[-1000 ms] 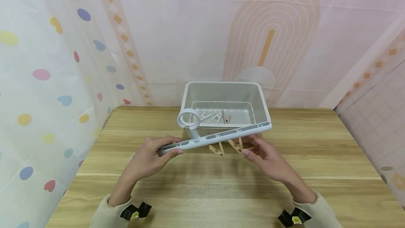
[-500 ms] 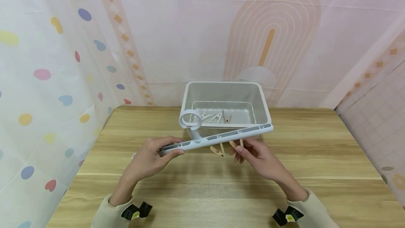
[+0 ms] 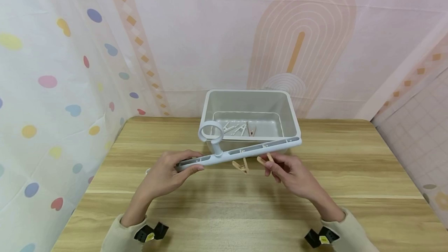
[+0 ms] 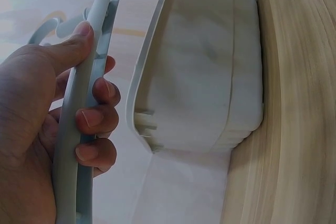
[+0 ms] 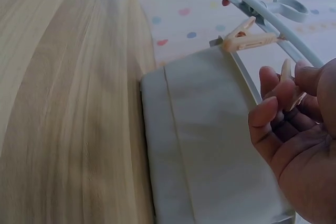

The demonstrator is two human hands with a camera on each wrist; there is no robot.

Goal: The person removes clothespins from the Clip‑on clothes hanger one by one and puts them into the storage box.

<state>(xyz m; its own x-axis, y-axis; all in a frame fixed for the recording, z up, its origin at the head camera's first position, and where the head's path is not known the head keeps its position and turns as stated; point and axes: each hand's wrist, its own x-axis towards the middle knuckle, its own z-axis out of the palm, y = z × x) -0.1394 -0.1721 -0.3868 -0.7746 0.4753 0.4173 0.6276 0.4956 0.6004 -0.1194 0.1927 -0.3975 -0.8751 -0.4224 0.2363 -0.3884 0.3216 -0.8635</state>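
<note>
Left hand (image 3: 168, 172) grips a pale bar (image 3: 252, 151), right hand (image 3: 292, 175) pinches a tan clip (image 3: 261, 161).
From the left grip, the bar's long axis runs to the right, rising across the head view; a second clip (image 5: 252, 42) hangs below it, between the two grips and nearer to the right one. The tan clip is just under the bar's right part (if they touch there, I cannot tell).

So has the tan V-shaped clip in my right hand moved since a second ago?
Yes: in the head view, the clip has shifted slightly right relative to the grey rectangular bin.
</note>
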